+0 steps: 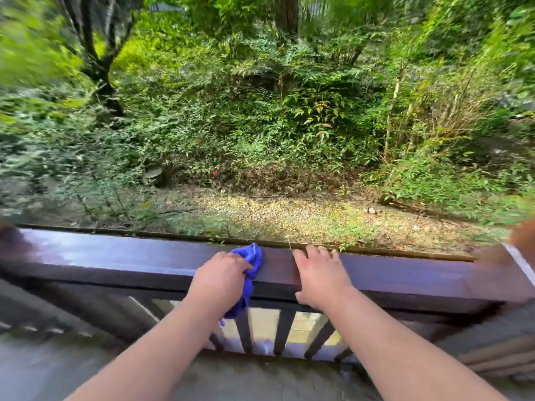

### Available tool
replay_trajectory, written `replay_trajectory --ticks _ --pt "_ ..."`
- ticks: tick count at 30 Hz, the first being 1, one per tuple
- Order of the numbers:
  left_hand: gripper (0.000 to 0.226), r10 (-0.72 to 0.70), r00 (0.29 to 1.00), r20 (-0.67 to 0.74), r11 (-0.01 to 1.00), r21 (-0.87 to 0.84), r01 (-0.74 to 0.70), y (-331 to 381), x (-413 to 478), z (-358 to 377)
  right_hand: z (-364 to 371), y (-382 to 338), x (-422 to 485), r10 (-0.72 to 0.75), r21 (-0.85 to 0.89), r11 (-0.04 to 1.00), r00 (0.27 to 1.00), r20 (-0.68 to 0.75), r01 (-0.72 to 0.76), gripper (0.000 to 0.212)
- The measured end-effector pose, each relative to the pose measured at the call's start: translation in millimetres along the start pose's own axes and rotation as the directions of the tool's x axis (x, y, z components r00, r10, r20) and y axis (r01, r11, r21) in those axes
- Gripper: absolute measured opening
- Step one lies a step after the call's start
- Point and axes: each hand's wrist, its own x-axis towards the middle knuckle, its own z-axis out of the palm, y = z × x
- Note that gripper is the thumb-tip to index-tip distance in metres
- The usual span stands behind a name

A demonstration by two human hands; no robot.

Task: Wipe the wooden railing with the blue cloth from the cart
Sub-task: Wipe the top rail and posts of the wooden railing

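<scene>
Head camera looks down over a dark wooden railing that runs across the frame, with both bare arms reaching out to it. The left hand is curled closed around a blue cloth, pressing the bunched upper part onto the flat top of the rail while the rest of the cloth hangs down past the near edge, its tail dangling in front of the balusters. The right hand holds nothing; it lies flat and open on the rail just beside the cloth, fingers spread over the top toward the far edge and the thumb hooked down the near face. The two hands sit near each other but do not touch. Beyond the rail there is leaf-strewn ground and thick green undergrowth; the frame edges are blurred.
</scene>
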Motion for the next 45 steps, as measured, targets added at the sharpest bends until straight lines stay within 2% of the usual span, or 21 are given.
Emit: replay_trajectory --ticks 7,17,24,29,33,38,41,45 --pt "0.039 -0.085 0.994 -0.064 0.996 0.013 0.086 -68.3 -11.7 -12.1 -6.6 -58.6 2.9 0.024 -0.015 1.0 1.0 -0.01 -0.024 0.096" --pt "0.038 -0.115 0.992 -0.057 0.993 -0.041 0.112 -72.6 -7.2 -10.0 -2.9 -74.0 8.6 0.005 0.105 0.994 1.0 0.007 -0.006 0.107" --pt "0.037 -0.181 0.983 -0.034 0.983 -0.031 0.18 -64.0 -11.5 -13.0 -14.7 -75.9 38.6 -0.074 0.154 0.986 0.996 0.04 0.067 0.119" --pt "0.036 -0.118 0.983 -0.141 0.992 0.031 0.124 -63.7 -16.5 -8.4 -13.4 -83.2 49.3 -0.07 0.129 0.99 0.995 0.07 0.06 0.109" --pt "0.033 -0.071 0.989 -0.131 0.995 0.063 0.08 -67.2 -15.9 -9.5 -18.5 -90.4 52.7 -0.033 0.144 0.989 0.996 0.08 0.021 0.099" --pt "0.037 0.037 0.991 -0.128 0.997 0.077 -0.027 -86.9 -15.2 -8.2 -21.6 -120.6 59.1 -0.102 0.165 0.982 0.994 0.045 0.094 0.106" --pt "0.037 0.039 0.989 -0.141 0.997 0.065 -0.03 -117.5 -16.0 -14.1 -22.9 -152.5 67.0 -0.13 0.158 0.979 0.992 0.004 0.127 0.107" --pt "0.034 -0.026 0.983 -0.18 0.999 0.024 0.031 -175.1 -22.1 -24.2 -30.0 -205.1 80.9 -0.138 0.142 0.98 0.99 -0.031 0.141 0.11"
